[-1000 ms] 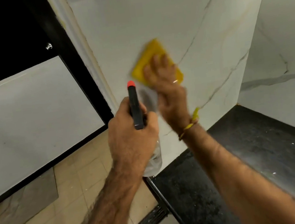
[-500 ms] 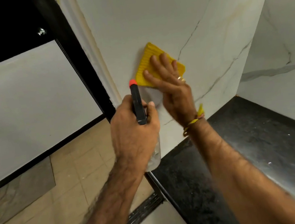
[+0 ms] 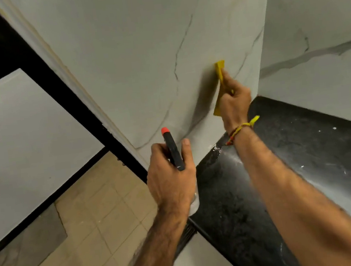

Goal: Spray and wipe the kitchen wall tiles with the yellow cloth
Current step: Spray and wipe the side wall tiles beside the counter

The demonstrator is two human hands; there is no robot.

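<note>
Nearest the camera, two bare forearms reach forward and a tan tiled floor [image 3: 106, 225] lies below on the left; the left hand [image 3: 171, 177] grips a spray bottle [image 3: 173, 149], fingers and thumb curled round its black head, whose red nozzle tip points up toward the wall, while the clear body shows only as a sliver beneath the palm. To the right, a black speckled countertop [image 3: 305, 150] runs back into the corner, with white flecks and a wet-looking sheen on its surface; the right forearm crosses above it, a yellow and red thread bracelet [image 3: 241, 128] tied at the wrist. Farther on, the right hand [image 3: 234, 103] holds the yellow cloth [image 3: 220, 76] against the wall tiles [image 3: 150, 58], fingers bent and clamped on the cloth, which stands nearly edge-on, low on the wall just above the countertop's back edge; the pale tiles carry thin grey and gold veins. At far left stands a black frame [image 3: 82, 104].
</note>
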